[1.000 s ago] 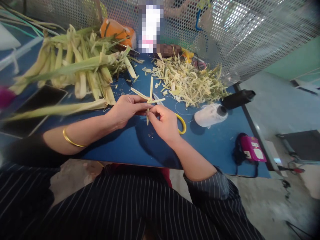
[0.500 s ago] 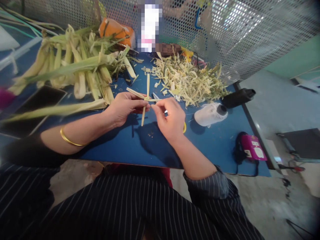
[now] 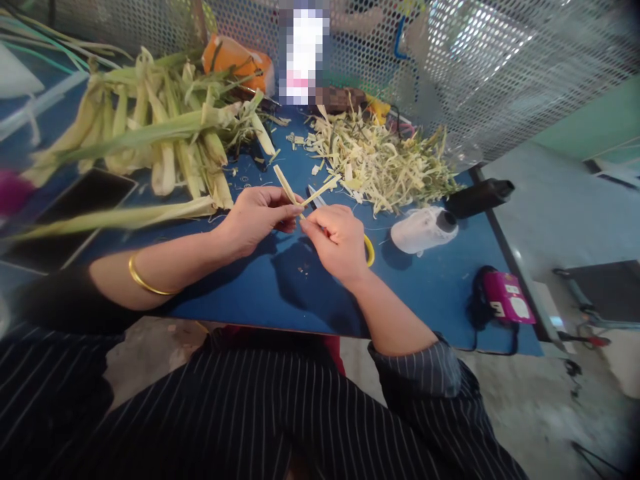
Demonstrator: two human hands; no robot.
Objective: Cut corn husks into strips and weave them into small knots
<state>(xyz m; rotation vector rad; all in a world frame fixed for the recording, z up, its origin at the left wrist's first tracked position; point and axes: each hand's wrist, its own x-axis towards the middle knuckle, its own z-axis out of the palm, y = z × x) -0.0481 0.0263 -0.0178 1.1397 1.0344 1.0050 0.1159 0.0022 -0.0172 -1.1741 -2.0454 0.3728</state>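
Observation:
Pale husk strips [image 3: 321, 190], crossed and joined at their middle, are pinched between my two hands over the blue table. My left hand [image 3: 263, 217] has thumb and fingers closed on them near the crossing. My right hand [image 3: 337, 239] grips them just beside it, its fingertips almost touching the left ones. Two arms of the strips point up and outward in a V; the lower ends are mostly hidden by my fingers. Under and behind my right hand lie scissors, with a blade [image 3: 315, 195] and a yellow handle [image 3: 370, 251] showing.
Corn husks [image 3: 160, 143] are piled at the left, partly over a dark flat panel [image 3: 97, 200]. A heap of shredded husk [image 3: 383, 160] lies back right. A white thread spool [image 3: 424, 230], a black bottle-like object [image 3: 480, 195] and a magenta box [image 3: 507, 297] stand along the right.
The crossed strips have turned and tilted; their straight cross now shows as a V. My right hand has shifted slightly left and down, exposing more of the yellow handle.

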